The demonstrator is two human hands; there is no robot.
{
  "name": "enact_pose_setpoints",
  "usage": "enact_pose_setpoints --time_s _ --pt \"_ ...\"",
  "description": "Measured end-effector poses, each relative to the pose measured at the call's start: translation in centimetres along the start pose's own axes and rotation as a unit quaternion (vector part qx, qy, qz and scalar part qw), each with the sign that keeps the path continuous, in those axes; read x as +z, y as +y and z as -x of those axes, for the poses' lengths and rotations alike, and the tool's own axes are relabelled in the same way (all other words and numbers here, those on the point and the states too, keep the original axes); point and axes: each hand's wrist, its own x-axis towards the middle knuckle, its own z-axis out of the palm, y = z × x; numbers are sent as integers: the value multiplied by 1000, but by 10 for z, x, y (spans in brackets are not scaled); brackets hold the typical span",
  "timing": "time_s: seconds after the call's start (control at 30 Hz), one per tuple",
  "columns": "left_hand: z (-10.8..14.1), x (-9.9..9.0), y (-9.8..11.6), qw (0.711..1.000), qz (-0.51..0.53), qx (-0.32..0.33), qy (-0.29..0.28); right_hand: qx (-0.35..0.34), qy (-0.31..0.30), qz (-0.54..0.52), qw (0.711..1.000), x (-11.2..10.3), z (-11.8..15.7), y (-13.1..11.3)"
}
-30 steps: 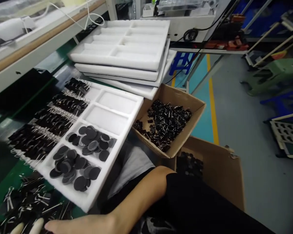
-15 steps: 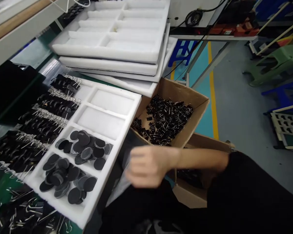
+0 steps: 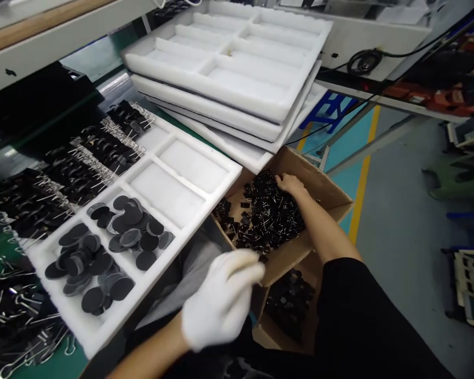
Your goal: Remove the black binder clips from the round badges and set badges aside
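Over the cardboard box (image 3: pixel 288 263), I find free room left of the right hand (image 3: pixel 290 183). The tray stack (image 3: pixel 209 88) bars the far-left side, the left hand (image 3: pixel 223 302) the near edge.

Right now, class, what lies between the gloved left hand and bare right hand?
The head view shows black binder clips and the near wall of their cardboard box.

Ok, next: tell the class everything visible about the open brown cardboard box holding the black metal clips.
The open brown cardboard box has plain walls and looks askew beside the white foam tray, partly above a second brown cardboard box; its support is hidden. Loose black clips with shiny handles pile inside, leaving some cardboard bare. The person's bare right hand is inside, at the clips; the blurred, white-gloved left hand is by the near corner, contact unclear.
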Motion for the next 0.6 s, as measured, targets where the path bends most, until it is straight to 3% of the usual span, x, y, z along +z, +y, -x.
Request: enact_pose_setpoints --time_s 0.07,0.1,0.17,0.2,0.27,0.33,0.43,0.6 --pt "-69 42 -13 979 146 -141 30 18 -7 7 1000 21 -5 -4" --pt "-107 61 -23 950 194 -240 52 28 -9 9 1000 30 -6 -6" --pt "-175 91 -50 850 212 -475 79 50 -18 7 999 42 -9 -8" --pt "-202 101 -66 820 200 -530 84 60 -25 2 998 44 -12 -8" --pt "-236 113 -98 785 187 -584 84 73 -51 -15 996 41 -19 -5" --pt "-250 120 -125 770 184 -606 77 73 -86 -43 993 35 -26 0" --pt "-254 133 -152 776 196 -597 56 74 -118 -87 986 32 -31 5" --pt "-265 160 -170 784 244 -570 38 84 -102 -163 978 45 -27 1"
